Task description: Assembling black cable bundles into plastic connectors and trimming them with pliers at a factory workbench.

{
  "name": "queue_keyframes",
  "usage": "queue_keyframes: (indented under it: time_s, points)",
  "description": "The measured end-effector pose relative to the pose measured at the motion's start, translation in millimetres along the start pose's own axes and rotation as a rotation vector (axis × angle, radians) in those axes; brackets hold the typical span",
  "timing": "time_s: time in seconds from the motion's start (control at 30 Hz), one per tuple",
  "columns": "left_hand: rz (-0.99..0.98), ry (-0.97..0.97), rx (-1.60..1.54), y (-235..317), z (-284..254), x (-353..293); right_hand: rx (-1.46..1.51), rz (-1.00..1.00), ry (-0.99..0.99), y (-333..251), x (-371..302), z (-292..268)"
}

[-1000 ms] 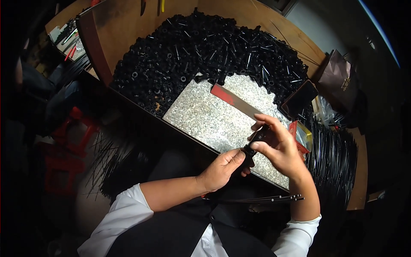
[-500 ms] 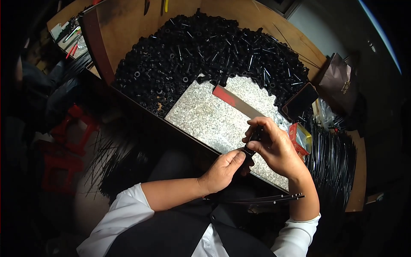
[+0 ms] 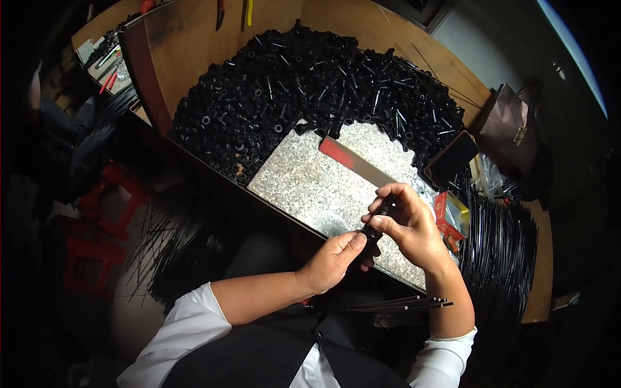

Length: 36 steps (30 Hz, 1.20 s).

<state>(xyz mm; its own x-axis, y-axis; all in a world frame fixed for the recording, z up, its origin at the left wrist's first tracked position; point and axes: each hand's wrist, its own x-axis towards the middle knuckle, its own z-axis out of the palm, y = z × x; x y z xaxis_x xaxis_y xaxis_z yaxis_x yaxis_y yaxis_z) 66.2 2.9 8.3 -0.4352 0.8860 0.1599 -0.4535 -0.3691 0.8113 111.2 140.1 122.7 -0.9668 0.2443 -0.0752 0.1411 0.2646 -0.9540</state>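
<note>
Between my two hands is a small black cylindrical part (image 3: 373,229), held over the near edge of the speckled board (image 3: 304,171). My left hand (image 3: 336,258) grips its lower end, thumb on top. Thumb and fingers of my right hand (image 3: 411,223) close around the upper end, tilted up to the right. The part's exact kind is too dark to make out. Just beyond my right hand lies a flat metal bar (image 3: 354,161) with a red-painted end. A large heap of small black parts (image 3: 310,77) curves around the board's far side.
At right are a dark phone-like slab (image 3: 453,158), a small red and yellow box (image 3: 451,215), a brown paper bag (image 3: 508,129) and a bundle of thin black rods (image 3: 501,249). More thin rods (image 3: 394,304) lie across my lap. Red stools (image 3: 94,258) stand at lower left.
Both hands keep hold of the black part, which stays nearly in place. My right hand and forearm have shifted slightly left and down. The whole view has moved a little.
</note>
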Motion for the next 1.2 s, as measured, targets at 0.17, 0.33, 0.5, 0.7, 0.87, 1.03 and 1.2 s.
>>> queue_keyframes:
  time_s: [0.17,0.33,0.5,0.7,0.87,1.03,1.2]
  points:
    - [-0.068,0.017,-0.1,4.6,0.9,-0.3,0.078,-0.012,-0.005,2.8,-0.7,1.1]
    - [-0.057,0.032,-0.103,9.7,-1.3,0.0,-0.036,-0.056,-0.025,11.6,2.7,-2.0]
    - [-0.062,0.046,-0.18,9.0,-2.3,-0.1,-0.043,-0.076,0.048,14.3,-11.6,-5.7]
    - [-0.06,0.022,-0.174,6.4,-1.5,-0.8,-0.147,0.067,-0.157,9.9,-21.6,-1.5]
    - [-0.063,-0.024,-0.135,5.7,-0.4,-0.8,-0.027,0.053,-0.222,10.2,-20.4,-10.3]
    - [-0.068,-0.058,-0.123,8.0,-3.6,-2.5,-0.048,0.038,-0.276,6.6,-16.5,-11.2]
    - [-0.073,-0.044,-0.152,12.6,-12.5,-4.4,0.007,0.006,-0.175,18.2,-13.5,0.5]
